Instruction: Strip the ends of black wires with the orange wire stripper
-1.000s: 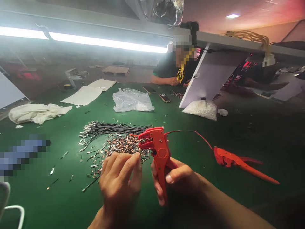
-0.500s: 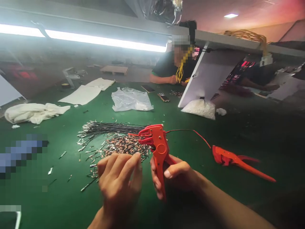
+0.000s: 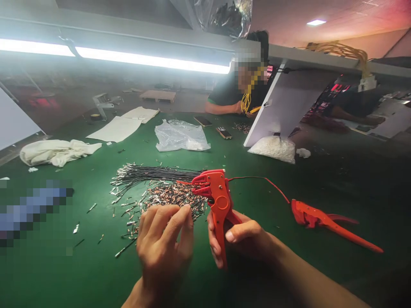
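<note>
My right hand [image 3: 244, 233] grips the handles of a red wire stripper [image 3: 221, 203], held upright with its jaws toward the left. My left hand [image 3: 165, 239] is beside it, fingers bent and thumb and index tips close together; whatever they pinch, if anything, is hidden. Behind the hands is a heap of short wire pieces with copper and silver ends [image 3: 170, 193]. Just beyond the heap, a bundle of black wires with metal terminals [image 3: 157, 173] lies across the table. A second red wire stripper [image 3: 324, 218] rests to the right, with a thin red strand [image 3: 272, 184] leading toward it.
On the green table [image 3: 96, 282] lie a crumpled white cloth [image 3: 59, 152], paper sheets [image 3: 118, 126], a clear plastic bag [image 3: 182, 136], two phones and a bag of white bits [image 3: 272, 149]. A co-worker [image 3: 237, 92] sits opposite with yellow wires. A lamp shelf [image 3: 144, 32] hangs overhead.
The whole view has shifted slightly, so everything sits a little further right. Both hands keep nearly the same pose, and the right one still holds the wire stripper.
</note>
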Action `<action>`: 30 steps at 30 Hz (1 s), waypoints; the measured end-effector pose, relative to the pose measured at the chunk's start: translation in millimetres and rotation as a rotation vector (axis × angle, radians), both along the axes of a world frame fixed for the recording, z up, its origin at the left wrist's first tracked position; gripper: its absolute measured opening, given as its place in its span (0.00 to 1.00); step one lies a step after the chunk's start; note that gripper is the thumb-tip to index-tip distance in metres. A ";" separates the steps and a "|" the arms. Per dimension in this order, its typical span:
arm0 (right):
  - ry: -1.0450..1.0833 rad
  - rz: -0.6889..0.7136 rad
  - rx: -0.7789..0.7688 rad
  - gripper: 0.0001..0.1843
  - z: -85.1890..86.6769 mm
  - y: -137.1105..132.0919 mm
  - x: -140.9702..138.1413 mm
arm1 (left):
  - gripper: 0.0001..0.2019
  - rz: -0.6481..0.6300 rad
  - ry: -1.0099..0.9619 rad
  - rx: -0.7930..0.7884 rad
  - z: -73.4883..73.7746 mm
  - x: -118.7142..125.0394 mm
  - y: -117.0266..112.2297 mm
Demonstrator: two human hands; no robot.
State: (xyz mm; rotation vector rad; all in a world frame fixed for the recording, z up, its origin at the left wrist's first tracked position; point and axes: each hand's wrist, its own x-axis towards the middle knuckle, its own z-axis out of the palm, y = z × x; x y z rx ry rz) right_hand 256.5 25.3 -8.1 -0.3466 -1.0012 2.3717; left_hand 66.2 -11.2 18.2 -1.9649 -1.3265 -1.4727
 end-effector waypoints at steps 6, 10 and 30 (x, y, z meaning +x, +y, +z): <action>0.001 0.023 -0.002 0.17 -5.3 1.1 -0.9 | 0.08 -0.033 -0.059 -0.010 -0.9 -1.8 6.5; 0.024 0.029 0.002 0.18 -7.9 0.9 0.6 | 0.07 -0.034 -0.039 -0.036 8.7 -3.6 8.8; 0.114 0.014 -0.048 0.17 -1.8 -1.9 -2.8 | 0.06 -0.110 -0.027 -0.057 19.8 -10.4 13.4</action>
